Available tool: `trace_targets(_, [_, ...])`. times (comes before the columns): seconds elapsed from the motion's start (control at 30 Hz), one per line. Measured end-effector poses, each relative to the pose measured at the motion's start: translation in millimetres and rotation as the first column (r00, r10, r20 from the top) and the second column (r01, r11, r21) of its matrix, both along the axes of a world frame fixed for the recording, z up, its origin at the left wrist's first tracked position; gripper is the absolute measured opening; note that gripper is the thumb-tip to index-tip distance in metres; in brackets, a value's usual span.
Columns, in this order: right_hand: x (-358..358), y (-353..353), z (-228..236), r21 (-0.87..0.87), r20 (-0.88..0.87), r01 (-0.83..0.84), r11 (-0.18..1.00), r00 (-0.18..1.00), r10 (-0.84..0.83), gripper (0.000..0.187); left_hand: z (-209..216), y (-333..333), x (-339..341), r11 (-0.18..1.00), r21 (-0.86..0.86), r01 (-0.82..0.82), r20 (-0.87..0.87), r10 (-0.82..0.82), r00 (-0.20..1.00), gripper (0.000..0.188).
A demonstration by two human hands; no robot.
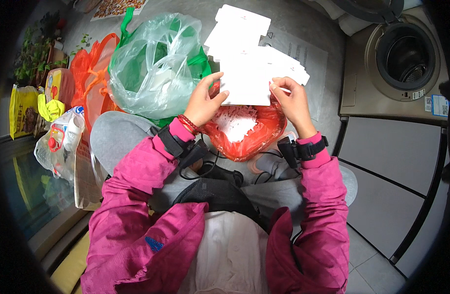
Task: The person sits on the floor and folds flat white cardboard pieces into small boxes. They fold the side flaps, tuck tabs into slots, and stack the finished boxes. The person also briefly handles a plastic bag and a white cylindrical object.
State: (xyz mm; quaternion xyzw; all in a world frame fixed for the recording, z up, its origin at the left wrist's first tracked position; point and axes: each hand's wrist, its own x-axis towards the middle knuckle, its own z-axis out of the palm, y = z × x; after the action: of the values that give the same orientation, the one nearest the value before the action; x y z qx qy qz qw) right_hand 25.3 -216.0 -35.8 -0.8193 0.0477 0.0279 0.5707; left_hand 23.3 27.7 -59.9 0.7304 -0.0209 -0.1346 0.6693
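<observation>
A flat white card (245,83) lies between my hands, overexposed so its details are lost. My left hand (204,100) holds its left edge, thumb and forefinger at the border. At the opposite edge, my right hand (289,100) pinches the card between thumb and fingers. Just below it, a red plastic bag (238,150) gapes around a heap of small white scraps (234,125). More flat white card pieces (239,29) overlap in a loose pile beyond the held one.
A clear plastic bag (146,93) inside a green bag (129,30) stands at left, beside an orange-red bag (87,73). Farther left are a plastic bottle (55,142) and plants (36,59). An open front-loading washing machine (357,73) stands at right, near grey panels (389,147).
</observation>
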Motion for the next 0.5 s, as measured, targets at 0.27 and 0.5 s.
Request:
trace_targets(0.27, [-34,35,70,-0.27,0.25,-0.209,0.94,0.927,0.278,0.009,54,-14,-18,0.932,-0.187,0.312,0.124,-0.293,0.948,0.027])
trace_targets(0.5, [-42,42,88,-0.449,0.318,-0.309,0.838,0.822,0.473,0.014,64,-12,-17,0.925,-0.284,0.251,0.032,-0.252,0.967,0.013])
